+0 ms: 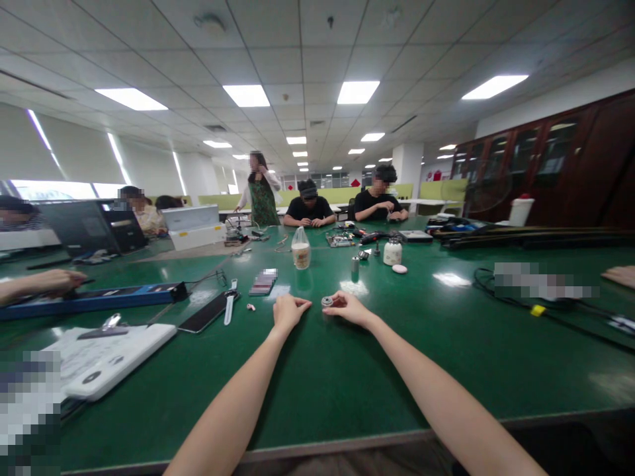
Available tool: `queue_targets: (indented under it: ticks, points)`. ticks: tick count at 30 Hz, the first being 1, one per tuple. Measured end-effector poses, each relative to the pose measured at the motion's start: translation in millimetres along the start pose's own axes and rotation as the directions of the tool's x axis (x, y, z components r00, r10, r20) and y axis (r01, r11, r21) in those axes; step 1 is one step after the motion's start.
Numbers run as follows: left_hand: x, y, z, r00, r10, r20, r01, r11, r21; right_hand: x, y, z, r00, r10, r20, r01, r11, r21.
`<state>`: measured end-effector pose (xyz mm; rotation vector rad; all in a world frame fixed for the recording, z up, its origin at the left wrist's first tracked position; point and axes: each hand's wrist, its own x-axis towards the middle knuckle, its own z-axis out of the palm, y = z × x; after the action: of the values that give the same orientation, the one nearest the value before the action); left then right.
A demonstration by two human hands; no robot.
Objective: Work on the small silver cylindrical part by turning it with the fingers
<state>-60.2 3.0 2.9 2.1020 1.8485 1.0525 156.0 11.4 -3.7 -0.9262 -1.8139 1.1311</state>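
My right hand (pixel 348 309) has its thumb and fingers round a small silvery round part (pixel 326 302) with a ring-like top, low over the green table (pixel 317 383). A short gap to the left of that part, my left hand (pixel 289 312) is closed, thumb and forefinger pressed together; whatever sits between the fingertips, if anything, is too small to make out. Beyond my hands stands a grey metal cylinder (pixel 354 266), with a small dark part (pixel 364 255) behind it. A phone (pixel 263 281) lies past my left hand, and a small white-and-pink piece (pixel 251 307) is left of it.
On the left lie a white watch (pixel 229 303), a dark tablet-like slab (pixel 209 312), a clipboard (pixel 119 350) and a blue power strip (pixel 124 295). A bagged cup (pixel 300 254) and white jar (pixel 391 252) stand farther back. Cables (pixel 526 307) cross the right. Other people sit around the table.
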Motion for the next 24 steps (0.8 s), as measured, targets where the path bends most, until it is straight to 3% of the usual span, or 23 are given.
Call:
queue_targets:
  ticks: [12, 24]
  points:
    - [-7.6, 47.3, 10.9, 0.979, 0.203, 0.001, -0.198, 0.955, -0.221, 3.3, 5.8, -0.1, 1.0, -0.021, 0.003, 0.021, 1.0, -0.002]
    - [-8.6, 42.7, 9.4, 0.971, 0.227, 0.072, -0.191, 0.924, -0.331, 4.2, 8.1, 0.9, 0.999, -0.037, -0.014, 0.036, 0.996, -0.085]
